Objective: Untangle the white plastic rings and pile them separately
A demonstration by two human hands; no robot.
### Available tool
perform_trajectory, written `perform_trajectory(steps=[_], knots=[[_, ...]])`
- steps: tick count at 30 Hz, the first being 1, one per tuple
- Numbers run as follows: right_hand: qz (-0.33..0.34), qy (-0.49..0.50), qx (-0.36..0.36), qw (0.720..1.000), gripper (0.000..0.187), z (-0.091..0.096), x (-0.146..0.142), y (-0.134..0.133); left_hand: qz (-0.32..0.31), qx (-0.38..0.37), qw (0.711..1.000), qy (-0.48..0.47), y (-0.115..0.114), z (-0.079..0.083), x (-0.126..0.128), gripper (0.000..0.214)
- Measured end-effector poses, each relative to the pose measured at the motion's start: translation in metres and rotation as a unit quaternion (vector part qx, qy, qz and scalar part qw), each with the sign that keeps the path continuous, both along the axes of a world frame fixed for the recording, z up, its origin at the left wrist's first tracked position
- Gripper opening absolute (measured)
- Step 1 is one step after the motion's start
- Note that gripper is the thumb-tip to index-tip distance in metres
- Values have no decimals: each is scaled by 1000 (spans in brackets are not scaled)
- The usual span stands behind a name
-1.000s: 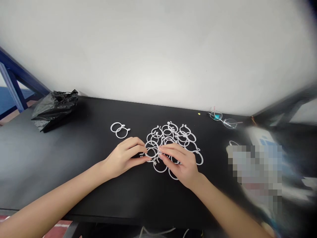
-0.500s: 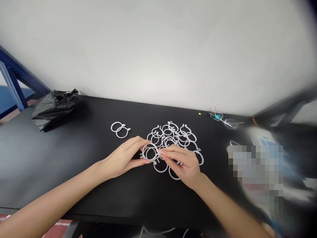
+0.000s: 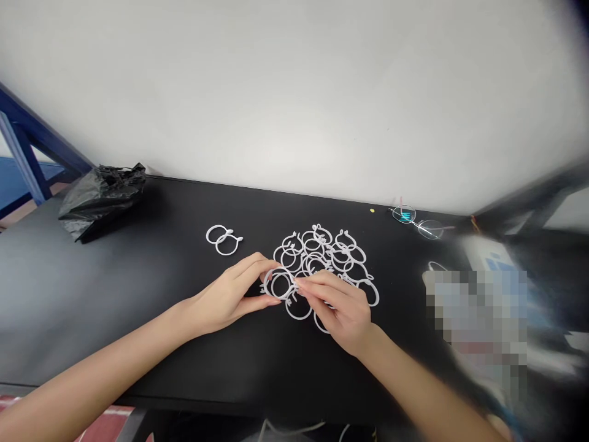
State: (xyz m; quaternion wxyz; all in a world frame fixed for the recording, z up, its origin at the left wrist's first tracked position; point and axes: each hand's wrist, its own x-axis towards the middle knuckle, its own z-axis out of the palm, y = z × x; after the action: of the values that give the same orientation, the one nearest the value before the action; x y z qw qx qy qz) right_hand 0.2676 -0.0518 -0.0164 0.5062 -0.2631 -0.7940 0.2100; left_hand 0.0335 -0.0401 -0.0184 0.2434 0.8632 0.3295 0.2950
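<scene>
A white plastic ring (image 3: 265, 283) with small end pieces is held between both hands, just above the table. My left hand (image 3: 227, 294) grips its left side, thumb below and fingers above. The fingertips of my right hand (image 3: 340, 307) pinch the end pieces on its right side; the small ends are partly hidden. Under and behind the hands lies a loose pile of similar white rings (image 3: 378, 296), several of them overlapping. Two more rings (image 3: 226, 254) lie overlapping on the table, beyond my left hand.
The black table (image 3: 197, 374) meets a pale wall (image 3: 276, 92) at the back. A crumpled black plastic bag (image 3: 103, 199) lies at the far left. Eyeglasses (image 3: 416, 225) rest at the back right, near a small yellow bit (image 3: 372, 210). A blurred, pixelated item (image 3: 478, 331) is at the right.
Both hands keep their grip on the ring with almost no movement. The view has shifted very slightly.
</scene>
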Motion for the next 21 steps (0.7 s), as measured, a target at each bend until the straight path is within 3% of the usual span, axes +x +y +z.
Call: perform_trajectory(steps=[14,21], knots=[[-6,18,-10,1000,35,-3,-5,-2,-9,-26,1000,5,0,1,-1,32],[-33,28,-25,999,44,-4,2,2,32,42,999,9,7,3,-6,35]])
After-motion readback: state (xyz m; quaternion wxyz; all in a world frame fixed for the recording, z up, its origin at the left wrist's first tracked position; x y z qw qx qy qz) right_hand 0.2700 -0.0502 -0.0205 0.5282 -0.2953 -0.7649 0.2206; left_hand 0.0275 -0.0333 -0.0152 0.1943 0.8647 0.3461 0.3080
